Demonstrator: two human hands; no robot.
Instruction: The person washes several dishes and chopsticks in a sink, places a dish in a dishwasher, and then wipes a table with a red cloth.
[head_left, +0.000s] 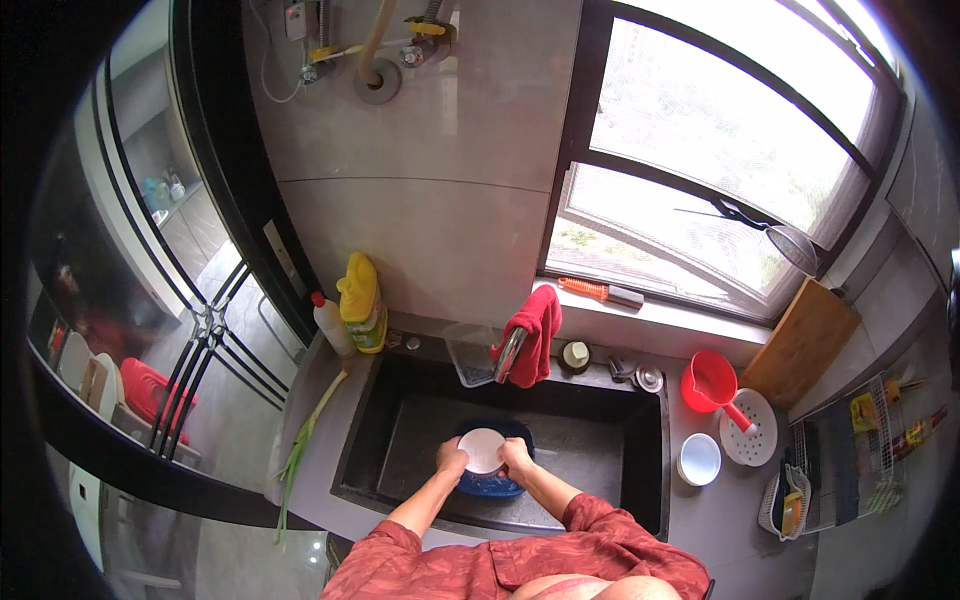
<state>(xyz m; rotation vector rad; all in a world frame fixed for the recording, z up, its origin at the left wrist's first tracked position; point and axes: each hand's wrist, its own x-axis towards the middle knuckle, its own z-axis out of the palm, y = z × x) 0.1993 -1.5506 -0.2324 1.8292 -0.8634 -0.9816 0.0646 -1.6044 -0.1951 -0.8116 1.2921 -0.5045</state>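
Observation:
Both my hands hold a small white bowl (482, 451) above a blue plastic basin (491, 486) in the dark kitchen sink (592, 442). My left hand (452, 457) grips the bowl's left edge, and my right hand (516, 457) grips its right edge. Behind them the faucet (510, 355) reaches over the sink with a red cloth (538, 337) draped on it. A clear plastic container (471, 356) sits beside the faucet at the sink's back edge.
Right of the sink are a white bowl (699, 460), a red ladle (709, 381), a white perforated plate (750, 431) and a wooden cutting board (801, 345). At left stand a yellow jug (361, 304) and a white bottle (332, 324), with a green onion (307, 435) on the counter.

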